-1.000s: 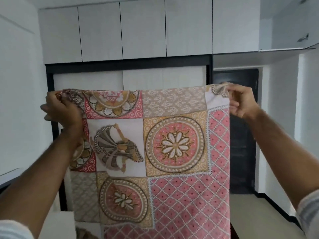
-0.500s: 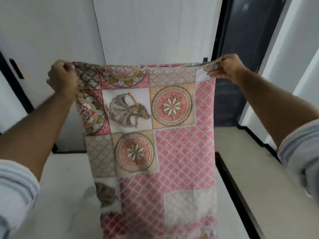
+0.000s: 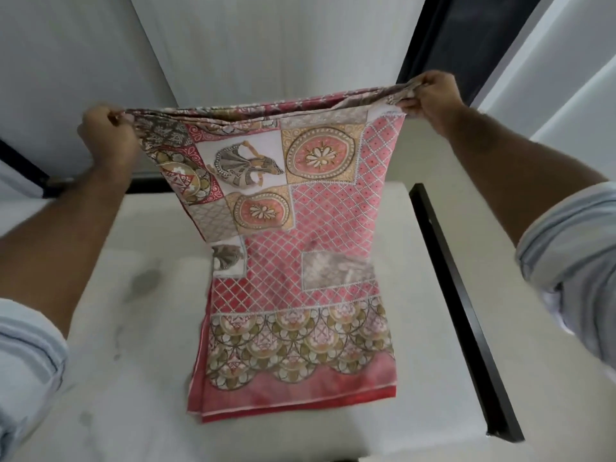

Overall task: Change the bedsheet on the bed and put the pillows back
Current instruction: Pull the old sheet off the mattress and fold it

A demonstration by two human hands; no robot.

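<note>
A folded pink patchwork bedsheet (image 3: 310,248) with floral medallions and a scalloped border hangs in several layers between my hands. My left hand (image 3: 108,136) grips its top left corner and my right hand (image 3: 433,100) grips its top right corner, both held up at about chest height. The sheet's red lower hem reaches down to the bare white mattress (image 3: 133,361) below. No pillows are in view.
The black bed frame edge (image 3: 463,311) runs along the mattress on the right, with pale floor beyond it. White wardrobe doors (image 3: 266,45) stand straight ahead and a dark door (image 3: 466,38) at the upper right. A grey stain marks the mattress on the left.
The view has tilted down from the wardrobe to the mattress. Both hands keep their grip on the top corners, and the sheet's lower hem has come into view.
</note>
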